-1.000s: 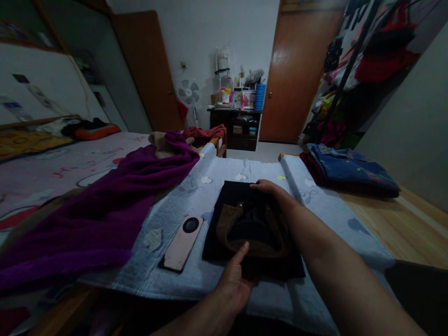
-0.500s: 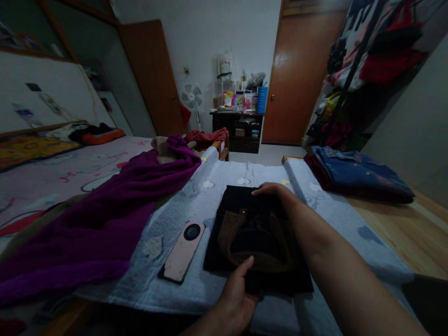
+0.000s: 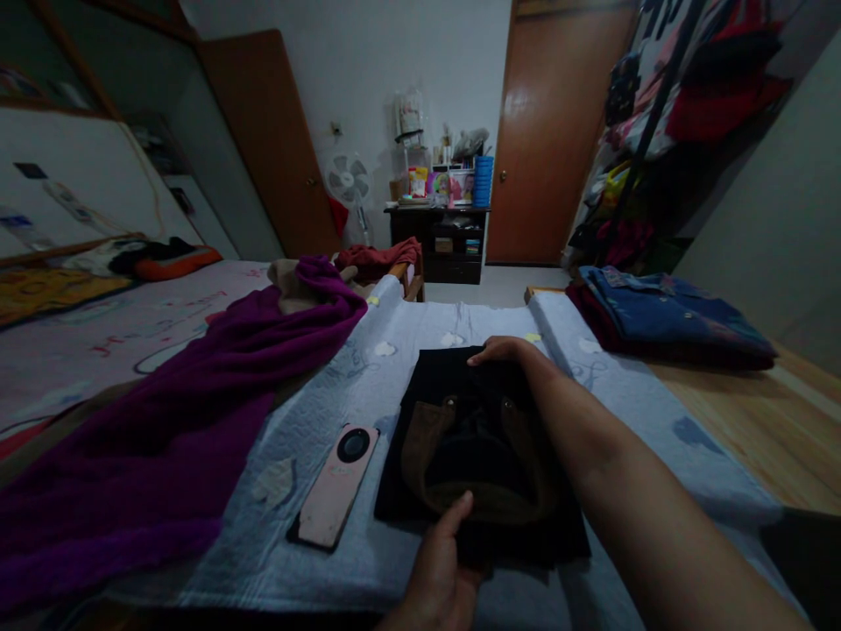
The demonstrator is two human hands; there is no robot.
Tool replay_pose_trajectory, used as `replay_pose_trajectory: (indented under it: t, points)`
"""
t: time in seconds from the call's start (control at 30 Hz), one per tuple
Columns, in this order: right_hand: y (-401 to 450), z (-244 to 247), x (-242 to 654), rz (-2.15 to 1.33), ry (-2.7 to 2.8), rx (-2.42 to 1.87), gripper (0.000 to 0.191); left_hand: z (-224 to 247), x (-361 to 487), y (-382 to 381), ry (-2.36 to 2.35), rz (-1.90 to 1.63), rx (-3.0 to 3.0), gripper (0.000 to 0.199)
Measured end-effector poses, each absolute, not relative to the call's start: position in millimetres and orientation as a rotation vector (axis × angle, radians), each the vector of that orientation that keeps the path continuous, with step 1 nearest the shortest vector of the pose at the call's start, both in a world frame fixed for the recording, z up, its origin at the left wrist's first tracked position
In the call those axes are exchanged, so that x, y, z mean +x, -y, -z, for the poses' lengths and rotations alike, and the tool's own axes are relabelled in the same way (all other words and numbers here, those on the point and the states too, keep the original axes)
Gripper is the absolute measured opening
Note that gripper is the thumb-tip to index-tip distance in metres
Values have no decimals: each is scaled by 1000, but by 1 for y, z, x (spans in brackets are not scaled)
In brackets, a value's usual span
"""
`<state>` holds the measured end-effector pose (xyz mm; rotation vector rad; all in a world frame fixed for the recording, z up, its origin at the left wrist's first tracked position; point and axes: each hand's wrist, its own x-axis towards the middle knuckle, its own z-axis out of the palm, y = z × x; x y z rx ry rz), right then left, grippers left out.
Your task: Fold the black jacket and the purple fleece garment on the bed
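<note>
A folded black garment with a brown collar (image 3: 486, 456) lies on the pale blue cloth, collar side up, with small metal studs at the collar. My left hand (image 3: 445, 556) grips its near edge, thumb on top and fingers tucked underneath. At the far edge, my right hand (image 3: 509, 352) holds the garment, its thumb on the top surface and its other fingers mostly hidden. Left of the garment lies a pink phone (image 3: 334, 499) with a round black camera, apart from both hands.
A purple blanket (image 3: 216, 394) spreads across the bed at left. Folded blue and maroon clothes (image 3: 670, 315) sit on the wooden surface (image 3: 716, 386) at right. Beyond stand a fan (image 3: 349, 180), a dark cabinet (image 3: 437, 245) and a wooden door (image 3: 535, 131).
The view has shifted slightly to the right. Both hands keep their hold on the garment, which barely moves on the cloth.
</note>
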<state>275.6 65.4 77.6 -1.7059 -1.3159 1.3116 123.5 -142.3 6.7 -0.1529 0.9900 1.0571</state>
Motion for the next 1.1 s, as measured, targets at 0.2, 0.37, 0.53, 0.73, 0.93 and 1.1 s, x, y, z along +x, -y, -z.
replay_pose_trajectory:
  t: [0.2, 0.37, 0.53, 0.73, 0.93, 1.1]
  points:
    - [-143, -88, 290, -1423, 1798, -1944, 35, -20, 113, 145, -1001, -1130, -100, 33]
    - [-117, -87, 330, -1442, 1694, -1921, 39, -33, 90, 134, -1086, -1251, 27, 37]
    - [-67, -100, 352, -1460, 1356, -1918, 32, -45, 58, 103, -1084, -1328, 314, 35]
    - [-16, -92, 357, -1499, 1051, -1714, 22, -60, 16, 42, -1104, -1219, 657, 29]
    - [35, -59, 340, -1489, 742, -1415, 21, -73, -9, -28, -1189, -886, 836, 17]
    - [67, -14, 324, -1467, 631, -1344, 26, -53, -8, -63, -1298, -643, 943, 14]
